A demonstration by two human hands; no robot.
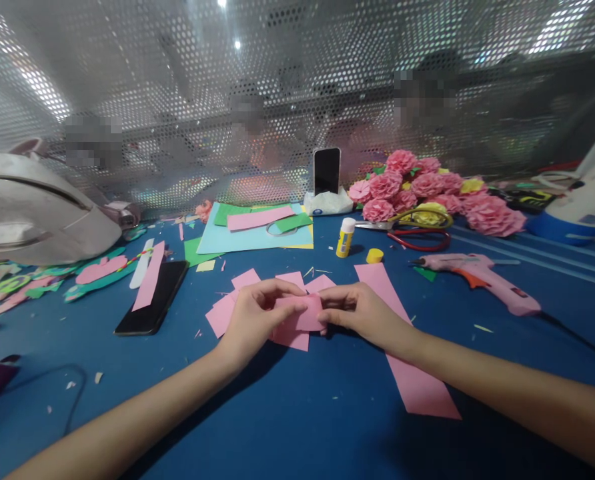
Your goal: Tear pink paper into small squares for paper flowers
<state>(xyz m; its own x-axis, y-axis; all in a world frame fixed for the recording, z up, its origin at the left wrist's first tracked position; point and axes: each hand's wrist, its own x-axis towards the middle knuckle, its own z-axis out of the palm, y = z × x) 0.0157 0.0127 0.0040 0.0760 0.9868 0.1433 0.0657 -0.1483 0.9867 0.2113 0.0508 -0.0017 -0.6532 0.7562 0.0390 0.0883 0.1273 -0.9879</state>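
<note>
My left hand (pixel 257 307) and my right hand (pixel 360 312) both pinch a small pink paper piece (pixel 300 315), one at each end. It is held just above several loose pink paper squares (pixel 222 313) on the blue table. Under my right forearm lies a long pink paper strip (pixel 417 380), partly covered by the arm. Beyond my hands an uncapped glue stick (pixel 345 239) stands upright, with its yellow cap (pixel 375 255) to the right. Whether the held piece is folded, I cannot tell.
A pink glue gun (pixel 497 277) lies right. Scissors with yellow handles (pixel 422 219) rest before pink paper flowers (pixel 402 183). A dark phone (pixel 152 300) lies left; another phone (pixel 326 170) stands upright at the back. Coloured sheets (pixel 212 237) and a pale bag (pixel 42 207) are behind.
</note>
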